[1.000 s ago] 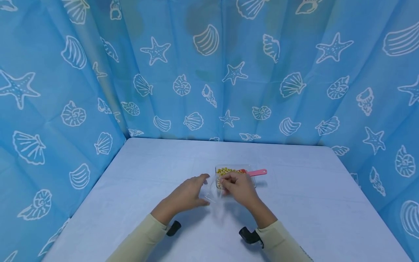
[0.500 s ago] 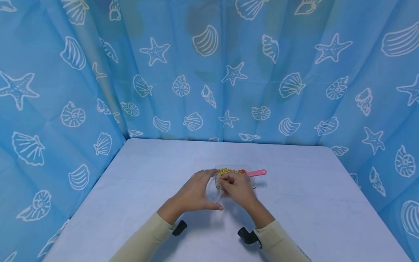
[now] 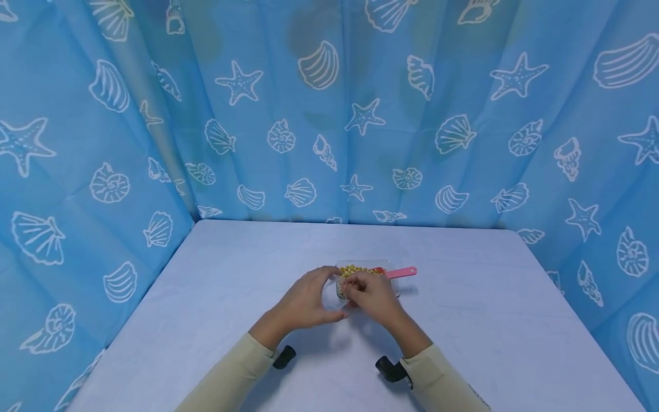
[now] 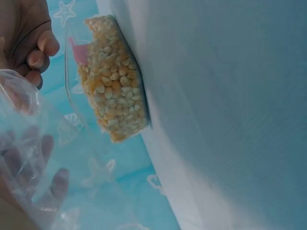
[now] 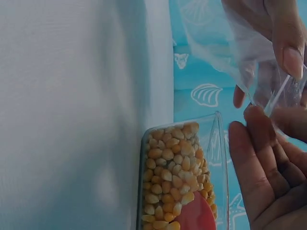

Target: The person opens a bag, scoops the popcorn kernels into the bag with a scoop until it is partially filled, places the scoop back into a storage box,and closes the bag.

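Note:
A clear plastic bag hangs between the two hands. My right hand pinches its edge between thumb and fingertips. My left hand reaches round the bag from the left, thumb and fingers spread wide apart, the fingers showing through the film in the left wrist view. Just beyond the hands stands a clear rectangular container holding yellow corn kernels. A scoop with a pink handle lies in it, its red bowl partly sunk among the kernels. In the head view, my right hand hides part of the container.
The table has a white cloth over it. Blue curtains printed with shells and starfish hang behind it and along both sides. A black camera mount sits at the right wrist, another at the left.
My left hand has moved right, from beside the bag to around it. My right hand has stayed at the bag's edge; the container and scoop have not moved.

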The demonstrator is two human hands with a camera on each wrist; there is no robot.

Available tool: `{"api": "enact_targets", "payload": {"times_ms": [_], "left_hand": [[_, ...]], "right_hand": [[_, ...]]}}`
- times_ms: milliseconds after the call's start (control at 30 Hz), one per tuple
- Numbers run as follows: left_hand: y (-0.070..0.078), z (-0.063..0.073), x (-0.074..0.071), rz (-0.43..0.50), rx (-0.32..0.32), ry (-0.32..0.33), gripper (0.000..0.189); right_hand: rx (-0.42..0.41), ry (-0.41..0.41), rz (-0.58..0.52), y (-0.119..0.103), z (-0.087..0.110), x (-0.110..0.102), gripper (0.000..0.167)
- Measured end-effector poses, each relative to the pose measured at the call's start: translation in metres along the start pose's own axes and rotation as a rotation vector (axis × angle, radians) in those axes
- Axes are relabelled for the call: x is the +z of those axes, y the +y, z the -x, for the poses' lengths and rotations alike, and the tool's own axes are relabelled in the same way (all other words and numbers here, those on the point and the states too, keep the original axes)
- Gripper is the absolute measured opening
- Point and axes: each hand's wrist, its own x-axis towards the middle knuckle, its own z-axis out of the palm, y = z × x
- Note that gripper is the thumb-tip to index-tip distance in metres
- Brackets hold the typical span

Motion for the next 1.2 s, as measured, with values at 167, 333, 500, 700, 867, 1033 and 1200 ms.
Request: {"api": "enact_targets", "payload": {"times_ms": [167, 333, 500, 700, 867, 1033, 1200], "left_hand": [[-0.001, 0.0, 0.005, 0.021, -0.011, -0.027, 0.102], [-0.002, -0.001, 0.011, 0.004, 0.002, -0.006, 0.105], [-0.003, -0.002, 0.01, -0.062, -0.013, 0.022, 0.094], [-0.008, -0.004, 0.007, -0.173, -0.007, 0.073, 0.087], [-0.012, -0.004, 0.008, -0.249, 0.061, 0.117, 0.083], [-0.016, -0.004, 0.009, -0.234, 0.076, 0.133, 0.083], [-0.018, -0.002, 0.007, -0.159, 0.002, 0.122, 0.08]], "right_hand": [[0.014, -0.006, -0.065, 0.002, -0.002, -0.001, 0.006], [0.015, 0.014, -0.096, 0.004, -0.004, 0.001, 0.006], [0.004, 0.061, 0.002, -0.001, -0.003, 0.003, 0.017], [-0.136, 0.058, 0.194, -0.013, 0.001, 0.007, 0.018], [-0.19, -0.055, 0.294, -0.02, 0.004, 0.013, 0.017], [-0.276, -0.039, 0.329, -0.018, 0.004, 0.015, 0.007], [-0.276, 0.009, 0.269, -0.018, 0.006, 0.016, 0.007]]}}
